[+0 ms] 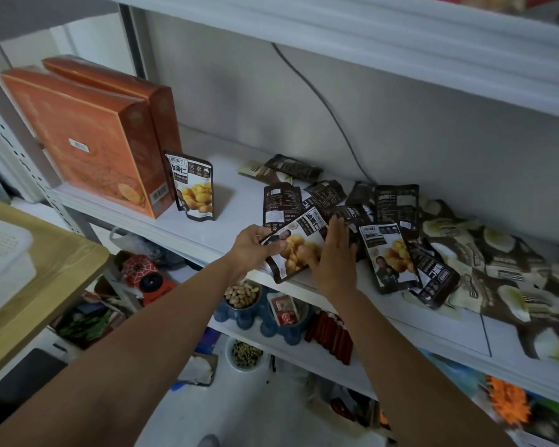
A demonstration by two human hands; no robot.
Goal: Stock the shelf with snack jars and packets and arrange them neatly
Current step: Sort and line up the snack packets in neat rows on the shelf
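Note:
A dark snack packet (299, 245) with yellow nuts printed on it lies tilted at the front edge of the white shelf (188, 221). My left hand (252, 250) pinches its left corner. My right hand (334, 256) rests flat against its right side, fingers straight. One matching packet (192, 185) stands upright beside two orange boxes (88, 137) at the shelf's left. Several more dark packets (396, 208) lie in a loose heap behind and to the right of my hands.
Brown-and-cream packets (497, 269) are piled at the shelf's right end. A cable (320, 101) runs down the back wall. The lower shelf holds blue bowls of peanuts (242, 293) and sausages (331, 333). A wooden table (46, 272) with a white basket stands at left.

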